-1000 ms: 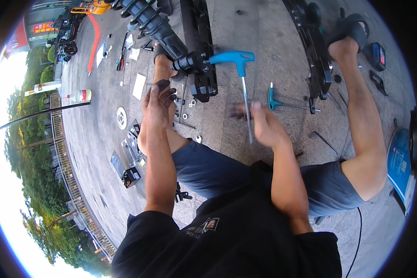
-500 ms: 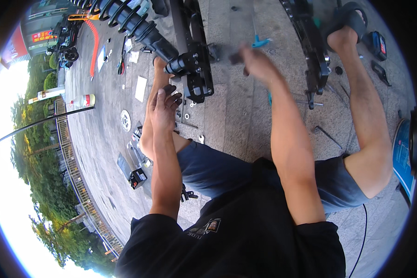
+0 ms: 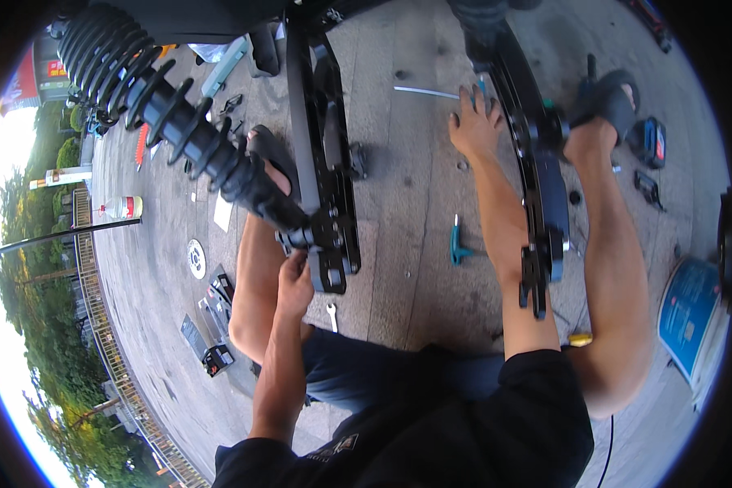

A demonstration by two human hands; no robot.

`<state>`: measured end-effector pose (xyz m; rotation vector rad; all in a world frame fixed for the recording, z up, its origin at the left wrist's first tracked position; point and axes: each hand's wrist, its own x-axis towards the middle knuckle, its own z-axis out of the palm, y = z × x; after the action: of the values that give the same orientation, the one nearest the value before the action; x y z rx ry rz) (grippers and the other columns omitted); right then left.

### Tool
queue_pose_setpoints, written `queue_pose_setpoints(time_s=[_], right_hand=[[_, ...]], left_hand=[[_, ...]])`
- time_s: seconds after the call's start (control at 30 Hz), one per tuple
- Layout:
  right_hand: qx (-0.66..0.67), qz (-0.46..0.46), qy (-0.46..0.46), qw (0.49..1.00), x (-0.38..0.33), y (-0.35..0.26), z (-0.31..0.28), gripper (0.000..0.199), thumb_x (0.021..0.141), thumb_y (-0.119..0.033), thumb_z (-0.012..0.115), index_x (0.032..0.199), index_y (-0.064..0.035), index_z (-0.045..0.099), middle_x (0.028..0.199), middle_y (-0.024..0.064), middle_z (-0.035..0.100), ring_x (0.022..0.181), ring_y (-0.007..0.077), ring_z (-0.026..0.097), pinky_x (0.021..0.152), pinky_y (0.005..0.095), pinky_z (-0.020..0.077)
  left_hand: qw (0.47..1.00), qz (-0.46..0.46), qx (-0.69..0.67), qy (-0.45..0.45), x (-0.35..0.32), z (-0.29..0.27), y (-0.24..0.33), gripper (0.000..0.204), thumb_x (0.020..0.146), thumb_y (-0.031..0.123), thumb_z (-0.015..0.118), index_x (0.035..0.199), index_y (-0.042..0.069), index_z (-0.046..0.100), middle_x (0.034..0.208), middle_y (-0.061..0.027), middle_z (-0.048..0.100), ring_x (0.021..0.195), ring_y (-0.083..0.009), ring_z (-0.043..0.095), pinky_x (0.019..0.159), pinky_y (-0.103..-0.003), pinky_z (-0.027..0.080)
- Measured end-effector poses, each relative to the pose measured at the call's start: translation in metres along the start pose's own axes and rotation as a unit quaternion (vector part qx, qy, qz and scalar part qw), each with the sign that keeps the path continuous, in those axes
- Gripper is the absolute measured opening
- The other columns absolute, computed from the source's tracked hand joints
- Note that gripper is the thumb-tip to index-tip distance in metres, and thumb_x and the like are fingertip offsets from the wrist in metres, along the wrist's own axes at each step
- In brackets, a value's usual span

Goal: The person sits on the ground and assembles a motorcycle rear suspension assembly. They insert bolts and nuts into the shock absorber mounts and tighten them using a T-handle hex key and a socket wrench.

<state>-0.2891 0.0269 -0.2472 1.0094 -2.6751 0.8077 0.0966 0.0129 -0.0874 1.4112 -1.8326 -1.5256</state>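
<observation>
Your two hands work on black metal parts over a paved floor.

Your left hand (image 3: 294,285) sits near the middle of the view, at the low end of the black spring shock (image 3: 189,130). Its fingers are curled on the spot where the shock meets the black metal arm (image 3: 327,187). The shock runs off toward 10 o'clock, and the arm runs up toward 12 o'clock. Your right hand (image 3: 476,122) is up at 1 o'clock with its fingers spread apart. It lies flat on the floor (image 3: 415,268) and holds nothing. It is just beside the second black arm (image 3: 541,203), close to a thin metal rod (image 3: 427,92). A small teal T-handle tool (image 3: 458,246) lies on the floor between the two black arms.
</observation>
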Motion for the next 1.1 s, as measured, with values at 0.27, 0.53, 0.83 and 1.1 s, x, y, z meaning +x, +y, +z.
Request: queue_pose_setpoints(time_s=[0.27, 0.53, 0.83, 1.1], right_hand=[[-0.029, -0.016, -0.155, 0.987, -0.005, 0.005, -0.022, 0.036, 0.085, -0.025, 0.063, 0.115, -0.0061, 0.056, 0.125, 0.0128, 0.053, 0.118, 0.0375, 0.044, 0.096, 0.0548, 0.0358], [0.641, 0.308, -0.181, 0.679, -0.099, -0.086, -0.136, 0.029, 0.094, -0.007, 0.046, 0.123, -0.0095, 0.046, 0.086, 0.0111, 0.064, 0.074, 0.0195, 0.062, 0.066, 0.0347, 0.0502], [0.642, 0.310, -0.205, 0.670, -0.140, -0.103, -0.168, 0.036, 0.095, -0.016, 0.053, 0.130, -0.0121, 0.045, 0.084, 0.0068, 0.062, 0.068, 0.0113, 0.057, 0.062, 0.0252, 0.0478], [0.401, 0.017, -0.198, 0.894, -0.162, -0.087, -0.190, 0.046, 0.079, -0.024, 0.072, 0.116, -0.0015, 0.059, 0.106, 0.0205, 0.061, 0.088, 0.0307, 0.063, 0.075, 0.0364, 0.0509]], left_hand=[[0.992, 0.088, 0.043, -0.080, 0.014, -0.005, -0.014, 0.025, 0.087, 0.012, 0.060, 0.109, 0.000, 0.059, 0.098, -0.0046, 0.066, 0.086, -0.0106, 0.061, 0.076, -0.026, 0.049], [0.983, 0.047, 0.084, -0.156, 0.010, 0.038, -0.006, 0.037, 0.093, 0.019, 0.058, 0.124, 0.000, 0.051, 0.110, -0.0123, 0.063, 0.091, -0.0190, 0.064, 0.076, -0.031, 0.052], [0.918, -0.047, -0.292, -0.265, -0.015, 0.064, 0.034, 0.053, 0.089, 0.009, 0.057, 0.138, 0.004, 0.037, 0.130, -0.0171, 0.052, 0.099, -0.0281, 0.061, 0.081, -0.037, 0.051], [0.919, -0.003, -0.181, -0.351, -0.016, 0.077, 0.030, 0.059, 0.088, 0.006, 0.056, 0.141, 0.001, 0.032, 0.122, -0.0101, 0.052, 0.108, -0.0196, 0.055, 0.085, -0.032, 0.049]])
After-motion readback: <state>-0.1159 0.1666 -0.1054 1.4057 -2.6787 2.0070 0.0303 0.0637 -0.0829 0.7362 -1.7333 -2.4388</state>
